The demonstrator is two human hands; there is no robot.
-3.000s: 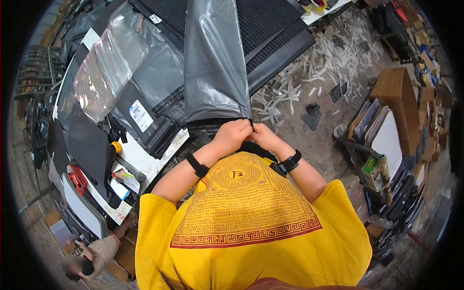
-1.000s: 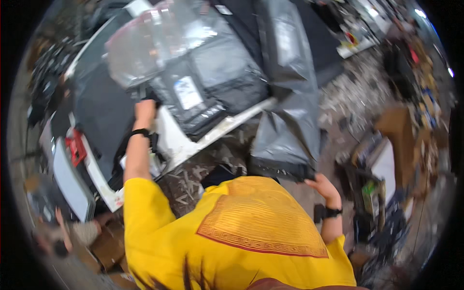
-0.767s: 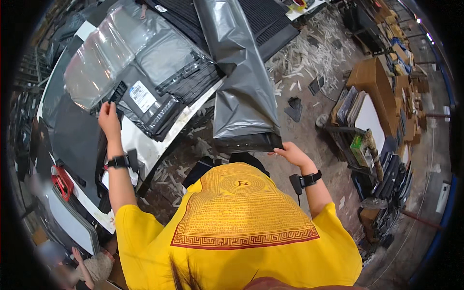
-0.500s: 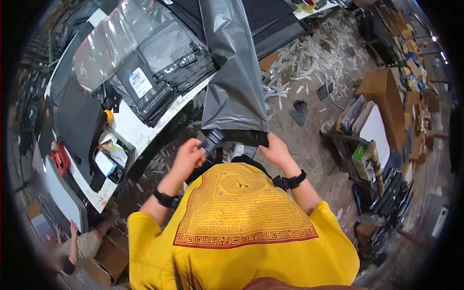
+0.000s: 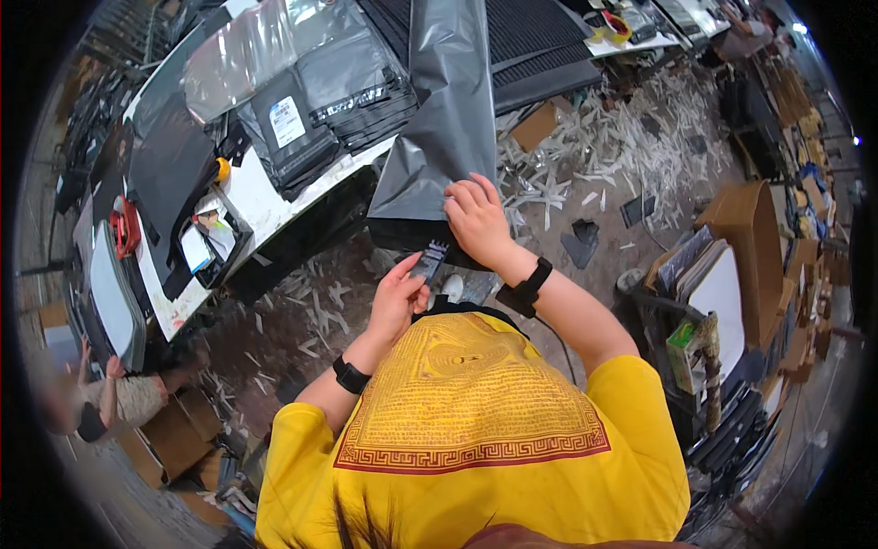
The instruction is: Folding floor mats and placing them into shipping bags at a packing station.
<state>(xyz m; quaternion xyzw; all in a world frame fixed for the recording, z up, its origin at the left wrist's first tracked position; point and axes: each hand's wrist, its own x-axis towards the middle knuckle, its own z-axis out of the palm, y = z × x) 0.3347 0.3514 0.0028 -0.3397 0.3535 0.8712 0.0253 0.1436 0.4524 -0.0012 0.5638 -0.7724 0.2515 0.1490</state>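
Note:
A long grey plastic bag (image 5: 434,151) stretches from the table toward me, its black open end (image 5: 393,232) hanging in front of my body. My right hand (image 5: 479,221) is closed on the bag near the right of that end, with its fingers bent over the grey film. Just below the opening, my left hand (image 5: 399,298) pinches a small dark strip with light print (image 5: 429,263), which looks like a label. The strip's far end overlaps the bag's black edge. Whether the bag holds anything inside is hidden.
On the table (image 5: 261,197) lie stacked grey bags (image 5: 352,105), clear film, a red tool (image 5: 125,226) and an open black box (image 5: 215,240). Paper shreds (image 5: 631,128) litter the floor. Cardboard boxes (image 5: 745,252) stand at right. Another person (image 5: 114,403) is at lower left.
My right hand has moved from the bag's right corner up and inward onto its grey face. My left hand has shifted right with the dark strip, and the view has turned slightly.

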